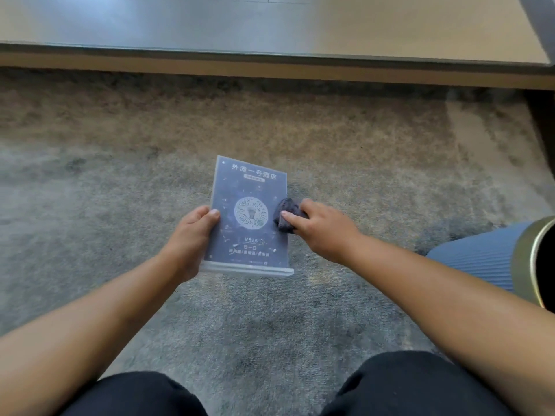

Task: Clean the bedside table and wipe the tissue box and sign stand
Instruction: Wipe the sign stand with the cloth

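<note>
Left hand (pixel 192 232) grips the clear acrylic dark-printed sign stand (pixel 249 217) by its left edge, long axis near-to-far; right hand (pixel 318 226) presses the crumpled dark grey cloth (pixel 285 216) against its right edge.

Floor: mottled grey-brown carpet (pixel 300 325) fills most of the view. Far edge meets a tan strip (pixel 270 70), then a smooth grey surface (pixel 180 25). At right edge, a ribbed blue item (pixel 480 259) beside a gold-rimmed object (pixel 534 259); contact with carpet cannot be confirmed.
</note>
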Available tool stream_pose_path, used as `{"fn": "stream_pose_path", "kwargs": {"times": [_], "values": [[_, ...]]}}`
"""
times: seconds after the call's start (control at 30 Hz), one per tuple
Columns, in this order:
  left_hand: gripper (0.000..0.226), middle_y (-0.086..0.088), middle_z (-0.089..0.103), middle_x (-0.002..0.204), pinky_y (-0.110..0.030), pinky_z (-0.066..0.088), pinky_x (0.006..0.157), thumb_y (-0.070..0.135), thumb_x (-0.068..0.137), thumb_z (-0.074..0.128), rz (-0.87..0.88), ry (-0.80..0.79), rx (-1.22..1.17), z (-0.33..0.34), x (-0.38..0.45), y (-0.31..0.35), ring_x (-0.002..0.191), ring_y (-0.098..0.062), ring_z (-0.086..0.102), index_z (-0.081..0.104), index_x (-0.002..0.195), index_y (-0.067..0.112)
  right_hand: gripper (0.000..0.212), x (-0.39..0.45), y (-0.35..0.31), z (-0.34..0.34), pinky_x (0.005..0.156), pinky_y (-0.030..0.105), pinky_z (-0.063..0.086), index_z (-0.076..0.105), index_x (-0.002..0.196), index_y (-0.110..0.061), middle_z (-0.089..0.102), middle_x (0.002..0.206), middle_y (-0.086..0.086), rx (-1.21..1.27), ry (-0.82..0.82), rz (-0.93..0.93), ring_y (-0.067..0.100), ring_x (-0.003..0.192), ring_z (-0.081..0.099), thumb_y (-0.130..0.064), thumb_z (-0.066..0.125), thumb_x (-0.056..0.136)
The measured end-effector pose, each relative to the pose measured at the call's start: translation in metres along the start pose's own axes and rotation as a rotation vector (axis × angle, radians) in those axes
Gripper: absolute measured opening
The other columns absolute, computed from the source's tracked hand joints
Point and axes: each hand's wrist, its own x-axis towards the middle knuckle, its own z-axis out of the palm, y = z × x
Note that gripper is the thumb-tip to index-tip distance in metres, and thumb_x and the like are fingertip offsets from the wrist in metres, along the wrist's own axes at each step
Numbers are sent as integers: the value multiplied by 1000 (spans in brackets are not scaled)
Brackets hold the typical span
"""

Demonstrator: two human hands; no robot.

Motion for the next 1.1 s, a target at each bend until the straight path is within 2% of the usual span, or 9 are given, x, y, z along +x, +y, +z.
{"fn": "stream_pose_path", "kwargs": {"times": [0.1, 0.2, 0.37, 0.47, 0.57, 0.77, 0.93, 1.03, 1.1], "values": [[21, -5, 75, 77, -38, 59, 59, 24, 101, 43, -31, 13, 1, -6, 3, -2, 71, -22, 72, 60, 98, 13, 38, -26, 33, 16, 62, 33, 41, 45, 134, -30, 46, 111, 8, 17, -102, 202, 27, 88, 50, -36, 45, 97], [21, -3, 76, 79, -36, 59, 58, 23, 102, 42, -31, 10, 0, -1, 6, -3, 72, -20, 73, 60, 99, 13, 38, -30, 44, 11, 60, 32, 35, 46, 134, -30, 44, 105, 7, 84, -35, 354, 28, 85, 51, -39, 42, 97], [24, -8, 74, 89, -37, 58, 57, 24, 102, 38, -74, -16, -18, 16, 8, 1, 75, -21, 73, 58, 106, 10, 34, -6, 4, -27, 56, 31, 37, 56, 126, -25, 51, 97, 12, 144, 143, 105, 29, 75, 52, -35, 51, 93], [30, -23, 67, 110, -51, 58, 73, 21, 102, 37, -112, -112, -97, 26, 10, 7, 94, -36, 67, 53, 119, 2, 31, 10, -36, -38, 54, 33, 43, 58, 121, -27, 54, 94, 12, 140, 112, -152, 27, 72, 51, -34, 52, 91], [27, -27, 65, 113, -50, 57, 77, 15, 101, 36, -142, -193, -198, 32, 8, 9, 98, -39, 66, 54, 117, 3, 32, 17, -56, -35, 59, 39, 48, 59, 122, -24, 55, 96, 16, 99, 49, -296, 31, 75, 52, -26, 57, 90], [22, -17, 70, 104, -45, 58, 70, 16, 102, 38, -45, -54, -119, 14, 11, 10, 89, -27, 70, 58, 108, 10, 51, -6, -16, -6, 59, 32, 39, 55, 129, -28, 57, 101, 12, 66, 0, -178, 28, 82, 54, -10, 67, 83], [19, -5, 75, 83, -37, 58, 55, 21, 102, 41, -70, 38, -40, -3, 11, -2, 72, -20, 73, 59, 101, 15, 35, -35, 27, 15, 60, 31, 32, 52, 130, -31, 49, 104, 9, 50, -51, 104, 31, 86, 52, -32, 52, 95], [21, -8, 74, 95, -41, 59, 62, 20, 103, 39, -89, 12, -56, 1, 12, -4, 83, -23, 72, 59, 105, 14, 36, -26, 30, 1, 57, 33, 36, 56, 128, -25, 51, 103, 14, 91, 58, 175, 33, 81, 53, -28, 56, 93], [22, -13, 71, 105, -44, 59, 69, 20, 104, 38, -107, 4, -68, 7, 11, -2, 90, -27, 69, 58, 109, 14, 31, -14, 16, -12, 54, 34, 42, 60, 122, -25, 55, 99, 13, 78, 167, 56, 30, 77, 54, -30, 56, 92]]}}
